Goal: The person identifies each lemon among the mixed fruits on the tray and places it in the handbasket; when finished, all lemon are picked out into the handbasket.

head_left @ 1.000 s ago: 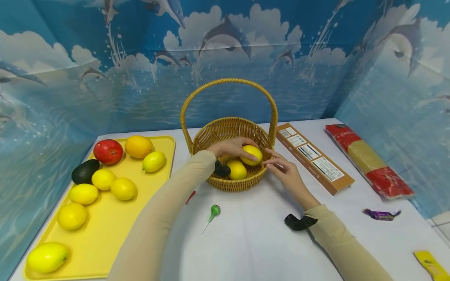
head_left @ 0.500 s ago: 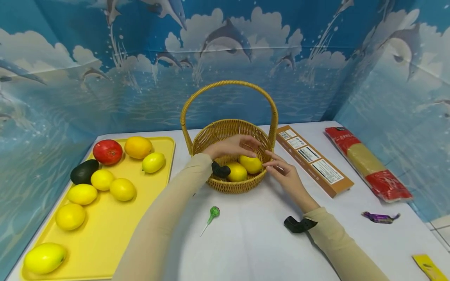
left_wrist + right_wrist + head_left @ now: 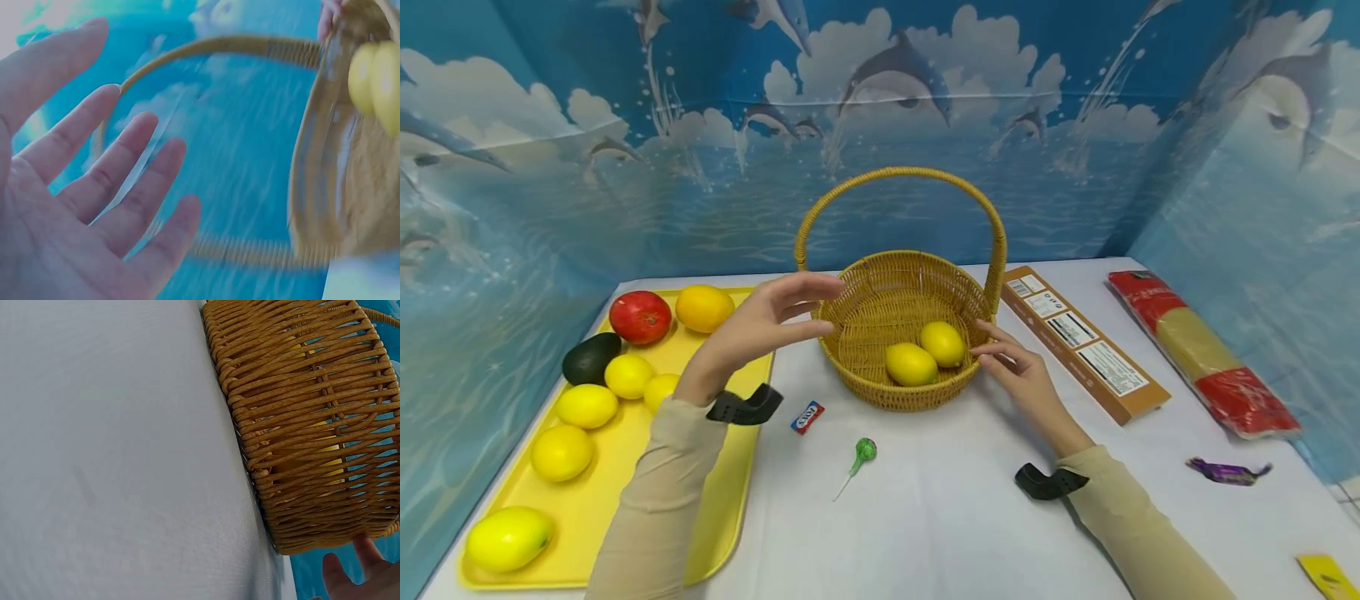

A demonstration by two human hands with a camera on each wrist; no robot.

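The left hand [image 3: 760, 325], left of centre in the frame, holds nothing; its fingers are extended and spread, with the thumb apart. Its fingertips point right, overlapping the left edge of the wicker basket [image 3: 880, 395] in the head view; the left-wrist view shows them clear of it. The right hand [image 3: 1018, 371], right of centre, is relaxed and grips nothing, its fingertips touching the basket's right side.

Two lemons [image 3: 911, 364] lie side by side inside the basket, toward its lower right, near the right fingertips and well apart from the left hand. Both forearms enter from the bottom of the frame in beige sleeves, the left angled up and right, the right angled up and left. Each wrist carries a black fitting [image 3: 745, 407].

Below the basket lie a small red-and-blue candy [image 3: 807, 417] and a green lollipop [image 3: 866, 450]. At left, a yellow tray [image 3: 617, 492] bears a red fruit [image 3: 640, 317], a dark green fruit [image 3: 592, 359] and several yellow fruits [image 3: 562, 452]. Right of the basket are a brown box [image 3: 1086, 346] and a red-and-tan bag [image 3: 1202, 350].
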